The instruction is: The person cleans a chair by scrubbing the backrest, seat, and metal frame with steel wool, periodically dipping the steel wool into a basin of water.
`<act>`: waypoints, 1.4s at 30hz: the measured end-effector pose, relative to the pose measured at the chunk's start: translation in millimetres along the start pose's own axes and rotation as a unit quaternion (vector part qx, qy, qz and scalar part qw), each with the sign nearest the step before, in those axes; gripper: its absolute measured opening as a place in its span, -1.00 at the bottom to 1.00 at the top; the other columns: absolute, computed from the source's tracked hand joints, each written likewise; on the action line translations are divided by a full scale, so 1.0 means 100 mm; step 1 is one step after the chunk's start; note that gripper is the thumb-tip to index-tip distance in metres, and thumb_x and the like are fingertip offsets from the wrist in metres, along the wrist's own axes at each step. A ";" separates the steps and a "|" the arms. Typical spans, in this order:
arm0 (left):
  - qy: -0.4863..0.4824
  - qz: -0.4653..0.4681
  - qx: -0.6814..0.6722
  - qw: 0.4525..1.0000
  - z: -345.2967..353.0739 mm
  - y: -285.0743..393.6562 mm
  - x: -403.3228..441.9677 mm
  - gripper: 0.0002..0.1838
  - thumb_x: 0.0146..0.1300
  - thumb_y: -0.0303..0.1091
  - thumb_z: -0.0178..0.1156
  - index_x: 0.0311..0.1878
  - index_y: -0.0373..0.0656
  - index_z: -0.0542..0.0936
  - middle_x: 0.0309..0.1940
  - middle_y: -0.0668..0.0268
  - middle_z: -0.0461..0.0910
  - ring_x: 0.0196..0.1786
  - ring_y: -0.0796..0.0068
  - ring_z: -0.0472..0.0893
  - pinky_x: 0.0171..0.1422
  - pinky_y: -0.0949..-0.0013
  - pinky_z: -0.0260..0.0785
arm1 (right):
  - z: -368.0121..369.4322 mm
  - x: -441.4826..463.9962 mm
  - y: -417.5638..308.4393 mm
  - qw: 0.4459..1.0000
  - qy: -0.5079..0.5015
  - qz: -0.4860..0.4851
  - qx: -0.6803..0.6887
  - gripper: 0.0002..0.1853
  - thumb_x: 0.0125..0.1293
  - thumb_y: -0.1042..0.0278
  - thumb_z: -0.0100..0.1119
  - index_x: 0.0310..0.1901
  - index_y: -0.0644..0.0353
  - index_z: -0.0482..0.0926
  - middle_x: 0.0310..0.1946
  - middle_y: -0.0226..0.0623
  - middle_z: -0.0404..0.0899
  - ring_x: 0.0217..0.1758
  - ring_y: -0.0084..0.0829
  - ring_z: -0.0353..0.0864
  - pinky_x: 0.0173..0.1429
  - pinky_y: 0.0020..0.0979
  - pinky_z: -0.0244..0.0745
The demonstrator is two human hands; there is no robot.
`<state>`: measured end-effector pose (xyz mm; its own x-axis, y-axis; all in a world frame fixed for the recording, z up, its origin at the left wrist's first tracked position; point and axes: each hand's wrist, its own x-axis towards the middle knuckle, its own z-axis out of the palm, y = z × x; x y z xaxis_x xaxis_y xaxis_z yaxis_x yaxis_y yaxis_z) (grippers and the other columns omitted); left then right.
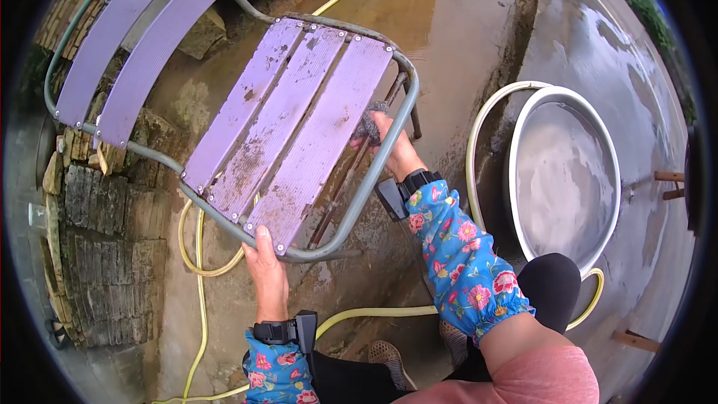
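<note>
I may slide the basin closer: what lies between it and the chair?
In the head view: the yellow hose, wet ground and, lower down, the right sleeve.

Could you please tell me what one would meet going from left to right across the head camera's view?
Stacked stones → left hand → right hand → round basin.

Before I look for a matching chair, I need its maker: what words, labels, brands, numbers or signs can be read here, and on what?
None can be read.
Purple chair: no lettering shows, only worn paint and dirt.
Metal basin and yellow hose: no lettering shows.
Black wrist devices: any marks are too small to read.
</note>
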<state>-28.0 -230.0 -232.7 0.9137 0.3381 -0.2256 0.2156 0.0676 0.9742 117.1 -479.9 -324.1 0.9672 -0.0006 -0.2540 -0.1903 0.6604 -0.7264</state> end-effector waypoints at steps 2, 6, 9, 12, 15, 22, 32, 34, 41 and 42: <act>-0.003 0.004 -0.002 1.000 -0.04 -0.04 0.02 -0.49 0.46 -0.12 0.02 0.32 -0.19 0.20 0.03 0.17 0.48 -0.11 0.37 0.58 -0.19 0.25 0.53 | -0.08 0.07 0.13 0.999 -0.028 0.014 -0.031 -0.63 0.42 0.11 -0.10 -0.07 0.25 0.56 -0.35 -0.28 0.66 -0.38 -0.45 0.67 -0.48 -0.46 0.45; -0.014 0.003 0.002 1.000 -0.05 -0.02 0.03 -0.48 0.46 -0.12 0.02 0.33 -0.20 0.20 0.03 0.18 0.47 -0.11 0.38 0.58 -0.19 0.27 0.53 | -0.36 0.69 -0.23 0.997 0.055 -0.058 -0.022 -0.64 0.36 0.20 0.00 -0.13 0.42 0.50 -0.33 -0.09 0.60 -0.44 -0.28 0.65 -0.45 -0.25 0.61; -0.018 0.012 0.012 1.000 -0.07 -0.05 0.06 -0.47 0.46 -0.11 0.02 0.33 -0.21 0.20 0.03 0.18 0.48 -0.12 0.39 0.57 -0.19 0.28 0.53 | -0.43 0.93 -0.32 0.997 0.061 -0.036 -0.029 -0.63 0.36 0.16 -0.01 -0.12 0.40 0.51 -0.38 -0.11 0.61 -0.51 -0.28 0.65 -0.45 -0.26 0.61; 0.026 0.032 0.029 0.999 0.05 0.00 0.02 -0.52 0.43 -0.03 0.04 0.19 -0.21 0.31 -0.11 0.22 0.52 -0.22 0.43 0.57 -0.25 0.29 0.49 | -0.38 0.79 -0.32 0.997 0.066 -0.026 -0.022 -0.59 0.37 0.11 -0.03 -0.10 0.39 0.51 -0.43 -0.13 0.62 -0.55 -0.26 0.65 -0.43 -0.27 0.61; 0.022 -0.010 0.023 0.999 0.00 0.00 0.04 -0.44 0.44 -0.13 0.02 0.35 -0.24 0.17 0.02 0.16 0.47 -0.13 0.40 0.57 -0.19 0.30 0.52 | -0.31 0.70 -0.28 0.997 0.065 -0.015 -0.040 -0.56 0.41 0.06 -0.12 -0.08 0.37 0.49 -0.40 -0.13 0.63 -0.54 -0.27 0.64 -0.38 -0.26 0.61; 0.038 0.034 0.010 0.999 0.07 -0.03 0.03 -0.51 0.41 -0.07 0.06 0.22 -0.20 0.28 -0.06 0.23 0.50 -0.20 0.43 0.57 -0.27 0.28 0.51 | 0.25 -0.39 0.91 0.982 0.115 0.052 -0.137 -0.67 0.25 0.00 0.11 -0.27 0.15 0.49 -0.47 -0.49 0.36 -0.37 -0.52 0.34 -0.28 -0.40 0.35; 0.016 0.048 0.014 0.999 -0.10 -0.20 0.14 -0.45 0.42 -0.12 0.08 0.30 -0.27 0.23 0.05 0.19 0.45 -0.03 0.42 0.51 -0.01 0.31 0.41 | -0.44 0.90 -0.29 0.980 0.120 -0.091 -0.129 -0.66 0.38 0.21 0.01 -0.11 0.36 0.57 -0.37 -0.19 0.65 -0.48 -0.33 0.67 -0.44 -0.35 0.66; 0.012 0.045 0.023 0.999 -0.14 -0.22 0.14 -0.40 0.42 -0.14 0.08 0.36 -0.32 0.20 0.15 0.16 0.40 0.13 0.42 0.44 0.26 0.34 0.29 | -0.45 0.99 -0.26 0.976 0.124 -0.092 -0.153 -0.67 0.38 0.21 0.01 -0.10 0.36 0.57 -0.37 -0.18 0.65 -0.50 -0.32 0.66 -0.46 -0.35 0.66; 0.023 0.034 0.000 0.999 -0.06 -0.20 0.13 -0.39 0.40 -0.18 0.10 0.35 -0.36 0.20 0.20 0.14 0.37 0.20 0.41 0.39 0.32 0.34 0.21 | -0.23 0.54 -0.08 0.989 0.075 -0.033 -0.123 -0.61 0.36 0.06 -0.08 -0.11 0.23 0.58 -0.44 -0.29 0.64 -0.62 -0.45 0.59 -0.57 -0.44 0.46; 0.025 0.037 0.005 0.999 -0.04 -0.17 0.12 -0.39 0.40 -0.17 0.10 0.34 -0.37 0.20 0.19 0.13 0.38 0.19 0.40 0.40 0.32 0.34 0.22 | -0.13 0.37 0.04 0.988 0.091 -0.017 -0.123 -0.59 0.34 0.03 -0.04 -0.08 0.21 0.58 -0.41 -0.38 0.63 -0.56 -0.50 0.58 -0.48 -0.43 0.50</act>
<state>-21.8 -223.7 -252.4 0.9088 0.3887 -0.1516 0.1512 0.0317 0.9880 150.0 -486.8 -345.2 0.9317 -0.1707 -0.3207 -0.2142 0.4550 -0.8643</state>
